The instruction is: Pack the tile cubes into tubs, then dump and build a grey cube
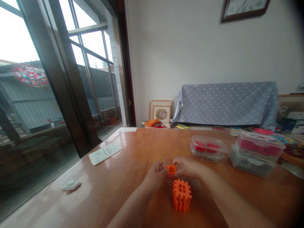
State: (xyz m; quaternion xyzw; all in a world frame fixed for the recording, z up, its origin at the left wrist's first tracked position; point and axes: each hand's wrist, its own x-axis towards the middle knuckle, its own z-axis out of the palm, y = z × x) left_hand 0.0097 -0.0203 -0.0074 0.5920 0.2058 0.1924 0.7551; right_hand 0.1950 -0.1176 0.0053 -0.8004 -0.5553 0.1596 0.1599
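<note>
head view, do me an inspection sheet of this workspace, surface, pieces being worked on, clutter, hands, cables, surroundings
Surface: glossy brown table, reflecting light.
Work pieces: orange lattice stack on the near side of a clear container; orange lattice piece between the hands.
Clutter: written paper and pale crumpled item at left; clear box with red contents and stacked plastic boxes at right.
Left hand: by the container's left side; grip unclear.
Right hand: at the lattice piece's right side; grip unclear.
Cables: nothing seen.
Surroundings: glazed frames at left, wall clock, dotted cloth beyond the table.
</note>
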